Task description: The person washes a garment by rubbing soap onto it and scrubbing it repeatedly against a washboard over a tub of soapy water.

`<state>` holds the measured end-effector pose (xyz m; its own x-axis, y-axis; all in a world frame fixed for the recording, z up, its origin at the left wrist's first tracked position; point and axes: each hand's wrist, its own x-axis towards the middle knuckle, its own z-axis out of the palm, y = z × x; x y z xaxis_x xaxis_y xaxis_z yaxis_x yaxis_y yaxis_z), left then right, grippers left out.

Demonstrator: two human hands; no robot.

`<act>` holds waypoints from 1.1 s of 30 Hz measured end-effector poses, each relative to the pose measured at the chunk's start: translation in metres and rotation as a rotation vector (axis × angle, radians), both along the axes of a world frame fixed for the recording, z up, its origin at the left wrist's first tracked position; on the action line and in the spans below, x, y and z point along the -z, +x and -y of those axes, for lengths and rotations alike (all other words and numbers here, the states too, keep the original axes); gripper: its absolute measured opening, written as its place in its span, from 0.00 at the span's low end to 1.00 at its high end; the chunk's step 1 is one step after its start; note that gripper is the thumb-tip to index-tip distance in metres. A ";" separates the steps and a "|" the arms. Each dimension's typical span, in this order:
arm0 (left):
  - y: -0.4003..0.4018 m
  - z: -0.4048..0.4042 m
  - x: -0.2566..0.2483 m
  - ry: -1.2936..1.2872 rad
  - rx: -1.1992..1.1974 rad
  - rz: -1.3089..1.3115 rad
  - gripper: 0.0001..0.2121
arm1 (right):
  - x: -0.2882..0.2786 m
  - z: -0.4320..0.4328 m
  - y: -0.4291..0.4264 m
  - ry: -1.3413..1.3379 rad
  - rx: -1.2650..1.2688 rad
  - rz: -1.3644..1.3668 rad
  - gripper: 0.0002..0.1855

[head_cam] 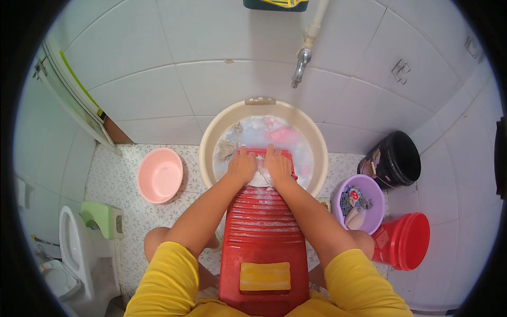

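Note:
A red plastic washboard (265, 222) slopes from my lap into a large cream basin (206, 158) of soapy water. My left hand (242, 166) and my right hand (278, 165) press side by side on a wet white cloth (260, 179) near the board's far end. Whether the fingers grip the cloth is hard to see. Pink fabric (283, 134) and a beige cloth (227, 149) lie in the suds beyond and to the left. A yellow bar of laundry soap (265, 276) rests in the recess at the near end of the board.
A pink basin (160, 175) stands at left, near a green stool (102, 218) and a white toilet (73, 237). On the right are a purple basin (378, 206) holding small laundry, a black bucket (390, 160) and a red bucket (408, 241). A metal tap (302, 67) juts from the wall.

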<state>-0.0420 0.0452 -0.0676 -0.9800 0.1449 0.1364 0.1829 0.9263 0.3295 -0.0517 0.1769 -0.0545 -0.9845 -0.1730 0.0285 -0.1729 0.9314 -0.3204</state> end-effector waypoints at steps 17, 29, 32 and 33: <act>0.006 -0.010 -0.017 0.077 0.056 0.024 0.15 | -0.010 -0.011 0.013 0.020 -0.107 0.001 0.09; 0.084 0.061 -0.048 0.622 0.082 -0.005 0.16 | -0.053 -0.068 0.099 -0.429 -0.587 0.142 0.19; 0.086 0.057 -0.048 0.663 0.068 0.057 0.14 | -0.057 -0.059 0.070 -0.536 -0.086 0.603 0.20; 0.089 0.048 -0.051 0.664 0.076 0.054 0.14 | -0.046 -0.050 0.060 -0.536 -0.080 0.596 0.20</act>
<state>0.0474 -0.0029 -0.0167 -0.9783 0.1164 0.1714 0.2069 0.5087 0.8357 0.0085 0.2269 -0.0086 -0.8454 -0.3556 -0.3985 0.1084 0.6164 -0.7799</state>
